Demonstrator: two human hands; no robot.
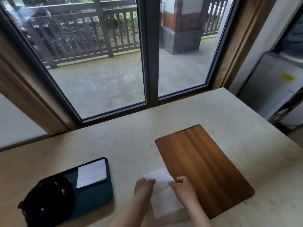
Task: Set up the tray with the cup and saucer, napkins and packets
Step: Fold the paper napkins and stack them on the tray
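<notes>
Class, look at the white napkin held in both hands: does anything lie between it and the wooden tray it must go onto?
Nothing visible does. The napkin is pinched by the left hand and right hand right at the near left edge of the wooden tray, whose surface shows bare.

Looks like a guest room or lounge in some lodge or small hotel. A pale stone-look table (205, 110) sits right against a big window (101, 63), which has a wood surround. Beyond the window there's a paved terrace (105, 82) with a dark wooden railing (85, 40) and greenery behind it. A small fridge (272, 89) stands right of the table.
</notes>
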